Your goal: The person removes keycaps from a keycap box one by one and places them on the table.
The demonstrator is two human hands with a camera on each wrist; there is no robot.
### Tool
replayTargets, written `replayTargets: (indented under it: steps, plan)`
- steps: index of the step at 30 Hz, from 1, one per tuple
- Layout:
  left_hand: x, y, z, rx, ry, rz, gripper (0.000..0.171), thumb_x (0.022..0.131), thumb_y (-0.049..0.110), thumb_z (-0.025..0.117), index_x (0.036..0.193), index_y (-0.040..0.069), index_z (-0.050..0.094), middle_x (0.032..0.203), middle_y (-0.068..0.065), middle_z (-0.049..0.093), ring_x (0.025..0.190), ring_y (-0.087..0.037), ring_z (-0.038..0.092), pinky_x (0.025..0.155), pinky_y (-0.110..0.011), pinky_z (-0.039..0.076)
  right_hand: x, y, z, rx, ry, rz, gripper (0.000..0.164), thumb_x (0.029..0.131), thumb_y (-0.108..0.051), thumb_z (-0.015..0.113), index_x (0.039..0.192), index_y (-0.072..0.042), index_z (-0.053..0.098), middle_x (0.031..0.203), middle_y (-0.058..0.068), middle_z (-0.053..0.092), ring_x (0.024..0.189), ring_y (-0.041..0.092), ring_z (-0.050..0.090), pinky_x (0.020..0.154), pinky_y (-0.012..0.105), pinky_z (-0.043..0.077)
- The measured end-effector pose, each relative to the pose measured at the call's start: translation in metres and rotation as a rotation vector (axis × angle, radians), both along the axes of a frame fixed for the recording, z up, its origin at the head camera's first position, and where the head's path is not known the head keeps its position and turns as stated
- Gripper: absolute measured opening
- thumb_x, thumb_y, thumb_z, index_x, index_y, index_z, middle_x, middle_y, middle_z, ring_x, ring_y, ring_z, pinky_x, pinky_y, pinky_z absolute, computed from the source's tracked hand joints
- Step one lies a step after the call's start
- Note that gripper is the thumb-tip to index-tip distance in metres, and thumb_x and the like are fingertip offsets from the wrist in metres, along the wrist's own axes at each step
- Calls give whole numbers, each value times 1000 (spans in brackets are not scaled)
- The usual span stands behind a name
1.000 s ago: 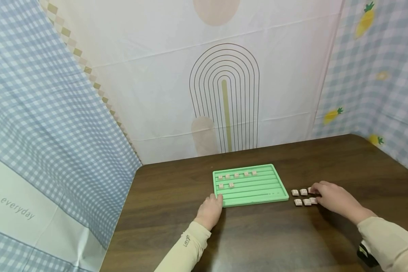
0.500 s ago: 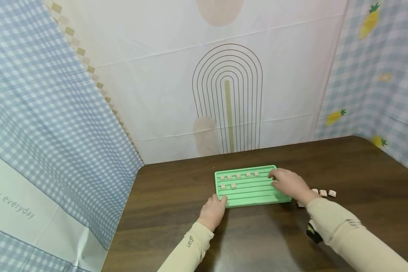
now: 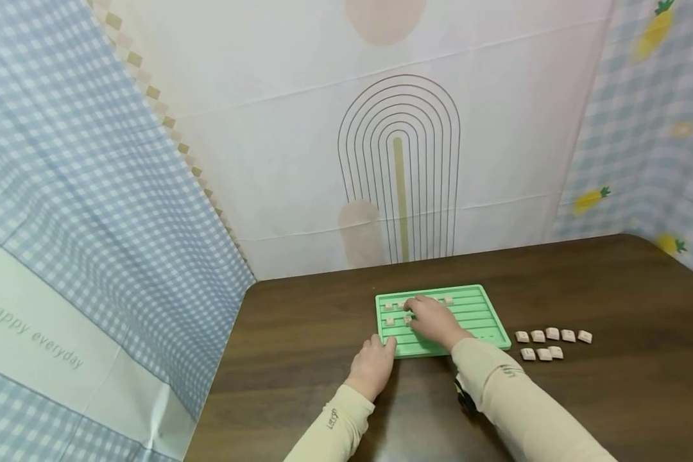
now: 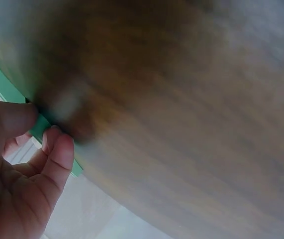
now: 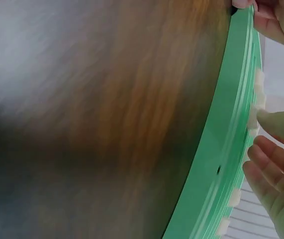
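Observation:
A light green ridged tray (image 3: 479, 314) lies on the table with small cream keycaps (image 3: 448, 299) in its two far rows. My left hand (image 3: 372, 366) grips the tray's near left corner; in the left wrist view its thumb and fingers (image 4: 59, 154) pinch the green rim (image 4: 2, 82). Over the tray's left half, my right hand (image 3: 436, 321) has its fingertips down at the second row, partly hiding both rows. The right wrist view shows its thumb (image 5: 281, 124) against a cream keycap (image 5: 252, 117), with the other fingers curled in close.
To the right of the tray, several loose keycaps (image 3: 552, 333) lie in two short rows on the dark wooden table (image 3: 624, 385). A patterned cloth backdrop (image 3: 300, 160) stands behind the table, with a checked cloth (image 3: 150, 192) at the left.
My right hand has moved left from the loose keycaps, across the tray's right side, to its left half. The left hand keeps its hold on the tray corner.

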State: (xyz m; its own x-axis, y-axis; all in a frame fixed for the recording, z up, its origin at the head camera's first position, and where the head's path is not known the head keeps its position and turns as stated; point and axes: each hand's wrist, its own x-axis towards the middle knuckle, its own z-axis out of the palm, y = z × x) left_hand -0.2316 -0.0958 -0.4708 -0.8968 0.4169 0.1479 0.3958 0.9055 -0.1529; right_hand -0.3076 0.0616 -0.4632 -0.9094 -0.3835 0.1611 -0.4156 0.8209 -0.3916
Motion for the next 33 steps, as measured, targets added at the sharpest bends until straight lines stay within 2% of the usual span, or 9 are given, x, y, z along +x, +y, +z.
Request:
replayTargets:
  steps: [7, 12, 19, 23, 30, 33]
  plan:
    - [0, 3, -1, -12, -20, -20, 8, 91, 7, 50, 98, 8, 46, 86, -14, 56, 72, -22, 55, 49, -27, 53, -3, -7, -8, 88, 51, -32, 17, 83, -7, 59, 99, -5, 65, 96, 14, 65, 85, 29, 60, 75, 44, 54]
    - [2, 5, -1, -28, 25, -29, 7, 90, 8, 50, 95, 8, 45, 82, -13, 56, 67, -20, 53, 46, -26, 51, -3, -8, -9, 119, 94, -39, 10, 84, -5, 58, 90, -5, 66, 86, 11, 65, 76, 26, 59, 68, 40, 54]
    - [3, 6, -1, -49, 78, -38, 5, 90, 8, 49, 93, 8, 45, 79, -11, 55, 64, -19, 53, 44, -24, 50, 1, -6, -2, 116, 65, -32, 13, 85, -5, 57, 93, -4, 67, 90, 12, 65, 80, 26, 60, 70, 40, 55]
    - [2, 7, -2, -37, 83, -31, 4, 90, 8, 48, 92, 8, 45, 78, -11, 55, 63, -18, 53, 43, -25, 50, 5, 1, 11, 67, 74, -7, 17, 84, -5, 58, 98, -3, 67, 95, 13, 67, 86, 28, 61, 72, 41, 55]
    - [0, 4, -4, -21, 9, -4, 10, 89, 6, 52, 96, 8, 44, 82, -13, 55, 68, -20, 53, 46, -26, 51, 22, 38, 51, 61, 252, 81, 13, 82, -12, 65, 94, -8, 67, 92, 8, 66, 84, 23, 59, 65, 37, 54]
    - [-1, 1, -3, -33, 20, 1, 12, 89, 6, 53, 95, 8, 43, 82, -13, 55, 66, -20, 53, 46, -25, 51, 30, 59, 68, 81, 259, 76, 14, 81, -13, 66, 94, -10, 67, 92, 7, 66, 84, 22, 59, 65, 38, 54]
